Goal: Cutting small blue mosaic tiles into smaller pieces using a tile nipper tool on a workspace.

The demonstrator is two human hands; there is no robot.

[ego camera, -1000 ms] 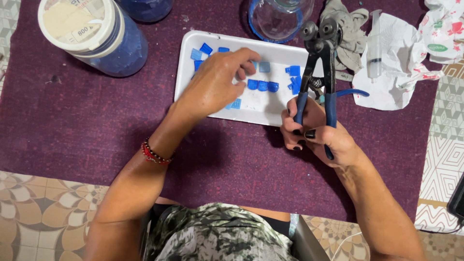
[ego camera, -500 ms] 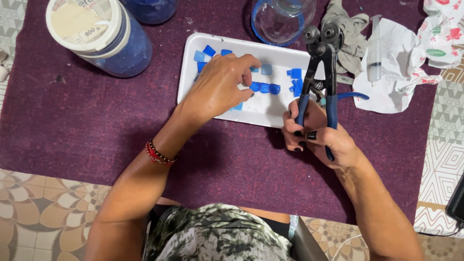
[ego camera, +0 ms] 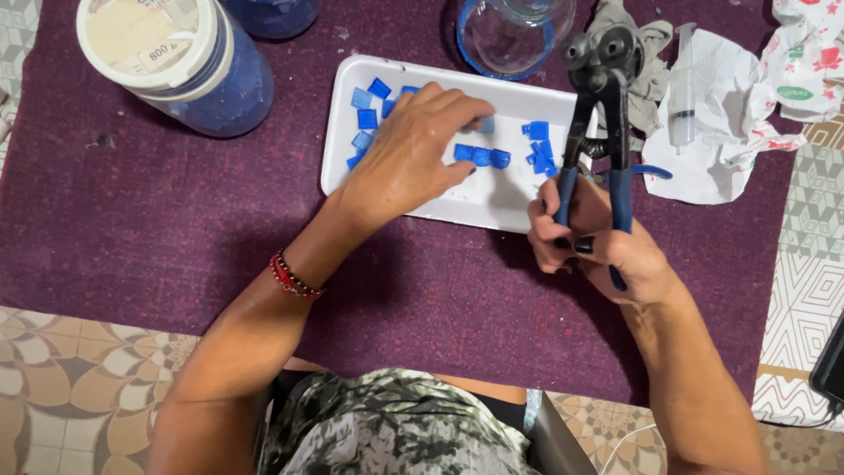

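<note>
— What is the person handling over there?

— Small blue glass tile pieces, glossy and roughly square, are lying in a shallow white foam tray at the far middle of the purple cloth. The left hand is resting over them, fingers together and curled onto a piece; whether it is pinched I cannot tell.

— And the other hand?

— The right hand is gripping blue-handled wheeled nippers, fingers clamped round the handles, tool head pointing far, just right of the tray.

— How many pieces?

— Roughly fifteen are showing; some are hiding under the hand. One tray, one nipper.

— Anything else?

— Two blue jars are standing far left, a clear glass bowl beyond the tray, and a syringe is lying on crumpled paper at the right. The cloth is covering patterned tiles.
</note>
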